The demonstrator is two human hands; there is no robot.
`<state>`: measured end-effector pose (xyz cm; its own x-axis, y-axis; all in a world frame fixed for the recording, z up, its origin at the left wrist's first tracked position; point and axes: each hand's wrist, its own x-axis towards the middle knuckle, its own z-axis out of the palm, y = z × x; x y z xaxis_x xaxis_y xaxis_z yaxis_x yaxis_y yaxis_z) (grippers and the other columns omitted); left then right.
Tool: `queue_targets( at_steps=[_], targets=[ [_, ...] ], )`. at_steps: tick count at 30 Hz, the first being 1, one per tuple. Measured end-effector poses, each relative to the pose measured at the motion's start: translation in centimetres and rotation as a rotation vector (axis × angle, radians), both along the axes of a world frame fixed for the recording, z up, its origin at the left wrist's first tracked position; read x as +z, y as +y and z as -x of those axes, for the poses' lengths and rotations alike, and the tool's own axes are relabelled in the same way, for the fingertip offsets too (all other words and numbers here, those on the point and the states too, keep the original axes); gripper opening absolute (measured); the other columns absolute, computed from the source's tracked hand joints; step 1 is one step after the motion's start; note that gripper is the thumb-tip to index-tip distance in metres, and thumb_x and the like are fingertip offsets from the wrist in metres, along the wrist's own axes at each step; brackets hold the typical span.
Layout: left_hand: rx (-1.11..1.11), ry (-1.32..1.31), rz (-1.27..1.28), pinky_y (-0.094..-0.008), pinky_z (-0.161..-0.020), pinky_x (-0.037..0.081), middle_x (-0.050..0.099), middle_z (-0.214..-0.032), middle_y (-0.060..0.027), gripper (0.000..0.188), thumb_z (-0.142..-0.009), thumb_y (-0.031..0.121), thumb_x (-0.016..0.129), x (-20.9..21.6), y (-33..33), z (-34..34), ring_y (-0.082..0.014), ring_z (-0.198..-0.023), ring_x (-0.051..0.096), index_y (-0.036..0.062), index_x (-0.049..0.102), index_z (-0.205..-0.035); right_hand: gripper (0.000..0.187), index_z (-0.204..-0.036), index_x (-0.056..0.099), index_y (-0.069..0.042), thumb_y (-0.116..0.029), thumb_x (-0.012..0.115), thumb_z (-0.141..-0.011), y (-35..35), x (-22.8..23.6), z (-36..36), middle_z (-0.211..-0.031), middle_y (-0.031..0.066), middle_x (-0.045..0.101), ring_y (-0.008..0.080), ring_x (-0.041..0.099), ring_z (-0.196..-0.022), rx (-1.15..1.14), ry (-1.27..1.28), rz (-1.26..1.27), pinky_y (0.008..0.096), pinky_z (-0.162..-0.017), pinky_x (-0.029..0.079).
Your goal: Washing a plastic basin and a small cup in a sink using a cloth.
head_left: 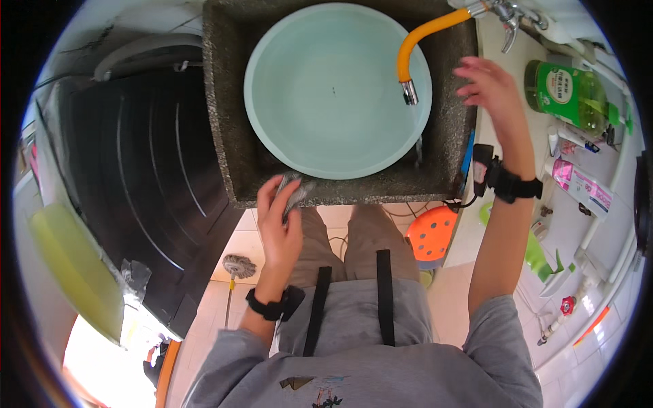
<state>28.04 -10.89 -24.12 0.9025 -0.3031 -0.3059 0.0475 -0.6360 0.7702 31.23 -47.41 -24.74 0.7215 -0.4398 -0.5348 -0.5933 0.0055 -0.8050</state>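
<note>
A pale aqua basin (pixel 333 88) stands in a dark stone sink (pixel 219 102); water appears to fill part of it. At the sink's near edge, my left hand (pixel 275 224) grips a small grey, crumpled scouring pad (pixel 297 195) between thumb and fingers. Above the sink's right rim, my right hand (pixel 491 92) is raised with its fingers apart and nothing in them. To its left, the yellow tap hose (pixel 428 30) curves down over the basin, its metal nozzle (pixel 408 93) pointing into it. The metal tap (pixel 507 17) sits beyond, at the upper right.
On the right ledge lie a green-labelled bottle (pixel 564 94) and a pink-and-white tube (pixel 581 185). A blue object (pixel 467 160) leans at the sink's right side. Below are an orange stool (pixel 432 234) and a mop (pixel 239 266). A black door-like panel (pixel 136 170) stands left.
</note>
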Motion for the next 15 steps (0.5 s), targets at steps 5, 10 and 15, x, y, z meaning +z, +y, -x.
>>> queue_targets(
  at_steps=[5,10,15],
  targets=[
    [0.145,0.321,0.242,-0.0304,-0.084,0.045,0.044,-0.117,-0.0143,0.04,-0.073,-0.007,0.039,-5.6,-3.9,-1.0,-0.0239,-0.104,0.048,0.0023,0.058,-0.107,0.041,-0.108,0.052,0.005,-0.014,0.066,-0.074,4.7,-5.5,0.5,-0.087,0.0082,0.062,0.0121,0.059,-0.063,0.238,0.066,0.287,0.0223,-0.054,0.046],
    [0.114,0.429,0.29,-0.0306,-0.083,0.046,0.046,-0.116,-0.0154,0.037,-0.075,-0.005,0.039,-8.7,-4.1,-1.8,-0.0227,-0.103,0.05,-0.0028,0.055,-0.109,0.029,-0.096,0.056,0.004,-0.008,0.068,-0.072,5.9,-8.1,-1.7,-0.079,0.007,0.061,0.0096,0.056,-0.053,0.272,0.057,0.475,0.0217,-0.049,0.045],
    [0.418,1.141,0.508,-0.0349,-0.085,0.048,0.046,-0.114,-0.0177,0.036,-0.082,0.0,0.036,-8.9,-6.6,-5.7,-0.0252,-0.101,0.051,-0.0104,0.043,-0.116,0.027,-0.09,0.056,0.004,-0.006,0.071,-0.07,5.7,-10.8,-3.6,-0.073,0.0095,0.061,0.0125,0.059,-0.053,0.135,-0.043,0.215,0.0236,-0.047,0.048]
  ],
)
